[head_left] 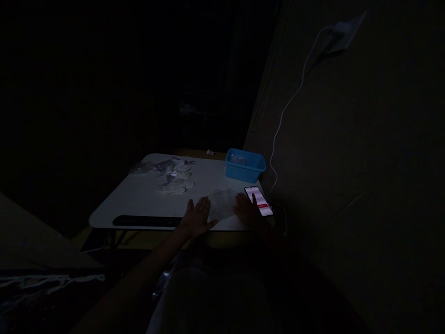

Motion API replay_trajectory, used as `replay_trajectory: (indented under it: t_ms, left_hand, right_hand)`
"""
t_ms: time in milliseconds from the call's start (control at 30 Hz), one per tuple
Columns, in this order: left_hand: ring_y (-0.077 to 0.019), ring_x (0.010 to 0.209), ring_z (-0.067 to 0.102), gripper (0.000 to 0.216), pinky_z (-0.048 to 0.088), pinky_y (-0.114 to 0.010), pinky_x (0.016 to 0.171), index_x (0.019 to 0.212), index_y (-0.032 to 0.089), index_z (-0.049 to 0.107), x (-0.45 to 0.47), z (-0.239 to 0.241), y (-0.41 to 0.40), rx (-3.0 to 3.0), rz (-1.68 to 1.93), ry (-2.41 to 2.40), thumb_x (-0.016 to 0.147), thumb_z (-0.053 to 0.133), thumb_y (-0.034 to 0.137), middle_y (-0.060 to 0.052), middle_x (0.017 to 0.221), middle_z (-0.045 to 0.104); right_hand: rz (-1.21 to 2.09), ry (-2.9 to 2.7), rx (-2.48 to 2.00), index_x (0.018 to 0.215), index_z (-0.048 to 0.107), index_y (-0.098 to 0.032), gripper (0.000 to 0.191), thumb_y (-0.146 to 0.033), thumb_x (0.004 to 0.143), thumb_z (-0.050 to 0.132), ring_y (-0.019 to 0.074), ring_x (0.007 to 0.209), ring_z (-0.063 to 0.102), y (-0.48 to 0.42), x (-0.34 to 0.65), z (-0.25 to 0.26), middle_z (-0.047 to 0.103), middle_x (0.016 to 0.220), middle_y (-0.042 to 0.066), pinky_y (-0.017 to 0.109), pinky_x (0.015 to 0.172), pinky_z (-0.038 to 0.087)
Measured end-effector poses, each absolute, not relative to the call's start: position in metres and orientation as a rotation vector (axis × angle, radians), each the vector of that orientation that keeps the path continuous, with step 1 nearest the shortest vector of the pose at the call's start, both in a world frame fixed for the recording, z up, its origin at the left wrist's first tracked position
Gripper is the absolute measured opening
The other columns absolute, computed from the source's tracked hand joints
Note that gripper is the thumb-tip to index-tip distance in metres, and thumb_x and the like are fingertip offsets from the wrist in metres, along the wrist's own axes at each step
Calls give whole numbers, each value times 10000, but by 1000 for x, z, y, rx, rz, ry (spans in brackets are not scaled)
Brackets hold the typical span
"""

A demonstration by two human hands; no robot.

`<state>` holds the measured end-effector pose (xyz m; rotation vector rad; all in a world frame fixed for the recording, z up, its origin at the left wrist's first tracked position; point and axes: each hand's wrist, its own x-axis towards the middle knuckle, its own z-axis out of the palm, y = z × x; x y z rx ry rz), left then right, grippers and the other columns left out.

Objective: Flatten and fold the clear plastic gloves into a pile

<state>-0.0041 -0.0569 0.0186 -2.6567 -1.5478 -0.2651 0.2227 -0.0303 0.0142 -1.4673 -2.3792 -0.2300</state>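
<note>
The room is very dark. My left hand (pixel 197 216) lies flat and open on the near edge of a small white table (pixel 139 199), its fingers spread beside a thin clear sheet or bag (pixel 222 203). My right hand (pixel 247 209) rests on the table just right of that sheet, with one finger stretched onto the lit screen of a phone (pixel 259 200). The phone lies flat at the table's right edge. Neither hand holds anything.
A blue plastic bin (pixel 245 165) stands at the table's back right. A heap of clear plastic bags (pixel 174 175) lies at the back middle. A white cable (pixel 288 106) hangs down the wall on the right from a wall socket (pixel 342 35). A small capped item (pixel 210 152) sits behind the table.
</note>
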Motion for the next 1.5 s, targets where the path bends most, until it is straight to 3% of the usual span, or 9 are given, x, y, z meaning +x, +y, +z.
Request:
replay_trajectory:
  t_ms: [467,867,1167,1500]
  left_hand:
    - [-309,1283,240,681,129,-579,985,1301,62,334,-4,17,-57,-2647,-226,-1554,827,243,541,-215,1376,285]
    - [-308,1286,233,694,135,-579,985,1304,37,318,-4,19,-58,-2645,-205,-1553,831,225,536,-221,1382,264]
    - [-310,1286,231,656,139,-571,986,1279,81,371,-3,23,-60,-2664,-211,-1560,825,258,542,-200,1373,307]
    - [-302,1287,232,701,123,-571,993,1311,49,312,-4,19,-59,-2647,-215,-1562,825,238,549,-214,1382,272]
  right_hand:
    - [-201,-2600,-1288,1303,353,-166,450,-353,917,217,197,1291,248,-31,160,12,338,1374,86,509,1041,130]
    - [-386,-2417,-1563,1236,442,-112,481,-392,904,235,243,1268,290,-4,202,14,417,1316,139,582,1005,129]
    - [-177,-2645,-1286,1315,335,-169,457,-346,917,193,188,1298,227,-21,152,16,321,1386,76,497,1040,135]
    - [-300,-2514,-1493,1288,376,-179,443,-344,916,199,209,1283,265,4,189,10,353,1364,90,555,1010,151]
